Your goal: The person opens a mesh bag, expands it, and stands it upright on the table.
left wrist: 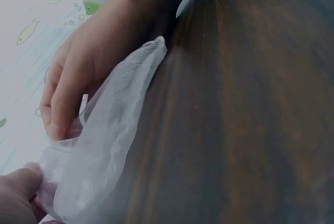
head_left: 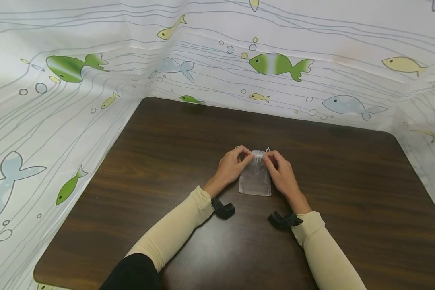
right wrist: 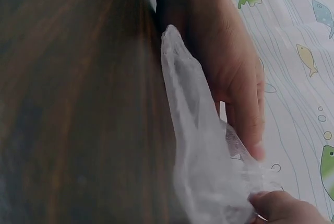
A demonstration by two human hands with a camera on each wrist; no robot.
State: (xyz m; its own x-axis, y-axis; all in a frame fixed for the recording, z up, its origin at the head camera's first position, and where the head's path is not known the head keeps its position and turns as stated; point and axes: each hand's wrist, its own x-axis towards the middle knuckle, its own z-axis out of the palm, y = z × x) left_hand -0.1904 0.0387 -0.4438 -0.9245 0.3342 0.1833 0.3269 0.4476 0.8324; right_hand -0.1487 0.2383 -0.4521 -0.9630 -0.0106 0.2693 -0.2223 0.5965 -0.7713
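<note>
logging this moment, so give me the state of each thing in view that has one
Pouch, gathered at the neck; fully closed or not, cannot tell
Left hand, pinching the pouch's upper left
Right hand, pinching its upper right
String end, sticking out by the right hand
Printed sheet, creased

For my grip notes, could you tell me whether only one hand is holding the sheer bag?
No, the left hand and the right hand both pinch the bag near its gathered top.
</note>
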